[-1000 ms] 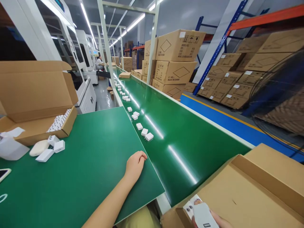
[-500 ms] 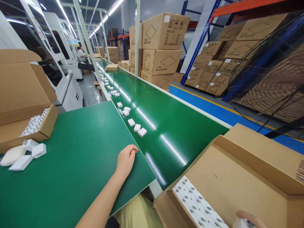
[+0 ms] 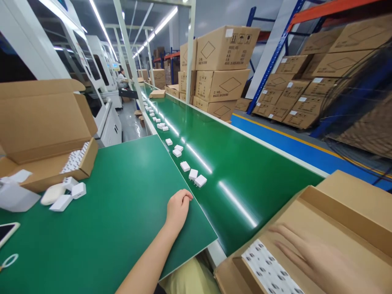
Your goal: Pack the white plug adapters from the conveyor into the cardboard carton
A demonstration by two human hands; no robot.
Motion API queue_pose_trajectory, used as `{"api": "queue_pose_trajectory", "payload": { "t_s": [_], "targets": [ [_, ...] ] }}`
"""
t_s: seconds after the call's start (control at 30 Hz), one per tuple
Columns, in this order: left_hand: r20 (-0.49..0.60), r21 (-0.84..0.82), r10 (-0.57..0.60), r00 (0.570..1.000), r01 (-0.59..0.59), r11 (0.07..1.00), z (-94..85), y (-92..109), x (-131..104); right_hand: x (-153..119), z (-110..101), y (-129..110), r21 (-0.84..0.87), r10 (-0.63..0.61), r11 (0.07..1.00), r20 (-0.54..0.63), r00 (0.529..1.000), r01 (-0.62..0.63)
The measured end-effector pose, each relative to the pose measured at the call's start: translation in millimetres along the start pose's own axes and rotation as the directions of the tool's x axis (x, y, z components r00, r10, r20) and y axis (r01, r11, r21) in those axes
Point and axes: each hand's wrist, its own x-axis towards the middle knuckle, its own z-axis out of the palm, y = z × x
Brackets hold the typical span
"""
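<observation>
My left hand [image 3: 179, 208] rests at the edge of the green tabletop [image 3: 128, 212], its fingers curled loosely inward and nothing visible in them. Beside it, on the green conveyor belt [image 3: 245, 171], lies a line of white charger plugs [image 3: 200, 181], some with their prongs showing. Over the open cardboard box [image 3: 312, 204] at the lower right, my right hand [image 3: 318, 257] is blurred by motion. Its fingers stretch out apart, with nothing seen in them. Just left of that hand, packed rows of white chargers [image 3: 269, 267] fill one side of the box.
Another open box [image 3: 45, 118] with chargers stands on the tabletop's left. Near it lie several loose chargers [image 3: 61, 203], a cream rounded object [image 3: 53, 194] and a phone [image 3: 7, 232]. Stacked cartons [image 3: 222, 85] stand beyond the belt. A person [image 3: 122, 77] is far back.
My right hand has come further into view, moving up and left over the box; the white item it held is no longer seen. My view has turned left. The left hand stays put.
</observation>
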Motion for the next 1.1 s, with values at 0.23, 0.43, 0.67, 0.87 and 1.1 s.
{"api": "queue_pose_trajectory", "payload": {
  "t_s": [0.23,0.43,0.67,0.87,1.1],
  "targets": [
    [-0.043,-0.015,-0.012,0.999,0.012,1.0,-1.2,4.9,1.9,144.8,39.1,-68.6,-0.356,-0.299,0.871,0.167,0.94,0.34],
    [0.017,0.025,0.0,1.0,-0.001,1.0,3.6,4.2,3.9,179.0,61.7,-82.9,-0.443,-0.392,0.778,0.214,0.895,0.446],
    [0.054,0.058,-0.004,0.999,0.0,0.998,4.4,3.4,1.9,169.9,67.0,-81.5,-0.472,-0.477,0.695,0.262,0.839,0.542],
    [0.065,0.109,0.012,0.998,-0.019,0.994,2.9,4.9,1.6,164.6,62.6,-83.2,-0.477,-0.55,0.65,0.243,0.799,0.592],
    [0.085,0.149,-0.003,0.996,-0.009,0.989,1.5,7.4,2.1,181.9,73.7,-88.6,-0.422,-0.625,0.662,0.146,0.767,0.62]
  ]
}}
